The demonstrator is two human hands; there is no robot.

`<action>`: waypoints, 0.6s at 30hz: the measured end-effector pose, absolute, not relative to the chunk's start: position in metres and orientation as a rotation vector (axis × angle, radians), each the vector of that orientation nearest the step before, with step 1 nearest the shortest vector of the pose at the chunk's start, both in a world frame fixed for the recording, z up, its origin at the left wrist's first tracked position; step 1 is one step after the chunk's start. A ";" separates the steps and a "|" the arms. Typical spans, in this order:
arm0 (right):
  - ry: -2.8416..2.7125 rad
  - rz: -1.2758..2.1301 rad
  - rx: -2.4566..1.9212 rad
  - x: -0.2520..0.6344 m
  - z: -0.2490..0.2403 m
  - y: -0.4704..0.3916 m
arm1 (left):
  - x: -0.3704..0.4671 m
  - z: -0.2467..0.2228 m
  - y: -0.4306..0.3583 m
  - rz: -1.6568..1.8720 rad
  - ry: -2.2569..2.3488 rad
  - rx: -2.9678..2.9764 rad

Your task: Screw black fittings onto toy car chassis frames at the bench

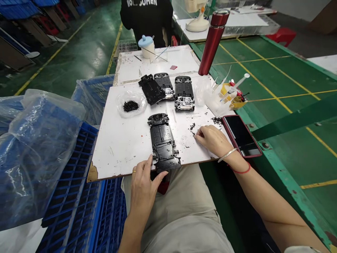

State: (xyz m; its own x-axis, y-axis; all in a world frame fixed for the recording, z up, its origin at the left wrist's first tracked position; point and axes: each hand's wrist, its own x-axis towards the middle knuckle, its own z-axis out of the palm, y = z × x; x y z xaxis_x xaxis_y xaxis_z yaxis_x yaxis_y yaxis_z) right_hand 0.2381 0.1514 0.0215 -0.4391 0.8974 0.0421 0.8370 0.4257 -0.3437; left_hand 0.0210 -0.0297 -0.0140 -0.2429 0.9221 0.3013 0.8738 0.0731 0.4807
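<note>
A black toy car chassis [163, 140] lies lengthwise on the white table, its near end at the front edge. My left hand [143, 181] holds its near left corner, index finger along the side and thumb at the end. To the right, my right hand [212, 138] rests on the table with thumb and fingertips pinched together beside some small black screws [193, 126]. Whatever is between those fingertips is too small to make out. Behind the chassis lie two chassis with silvery parts [184, 93] and a plain black chassis plate [152, 89] leaning on one of them.
An open plastic bag of black screws [130, 106] sits at left. On the right are a phone [242, 135], more loose screws [217, 120], yellow holders [231, 95] and a red flask [213, 42]. Farther back stand a blue-lidded jar [146, 47] and a person [146, 21]. Blue crates [71, 182] flank the table.
</note>
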 end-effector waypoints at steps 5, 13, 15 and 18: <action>-2.193 0.733 -1.349 0.243 0.036 0.135 | 0.019 -0.011 -0.032 0.897 2.200 1.893; -1.925 1.505 -0.982 0.224 0.035 0.070 | 0.037 0.021 -0.036 1.195 2.038 2.086; -1.933 1.557 -0.933 0.218 0.031 0.058 | 0.041 0.026 -0.033 1.179 1.935 2.213; -1.868 1.622 -0.917 0.213 0.023 0.047 | 0.042 0.028 -0.029 1.176 1.818 2.326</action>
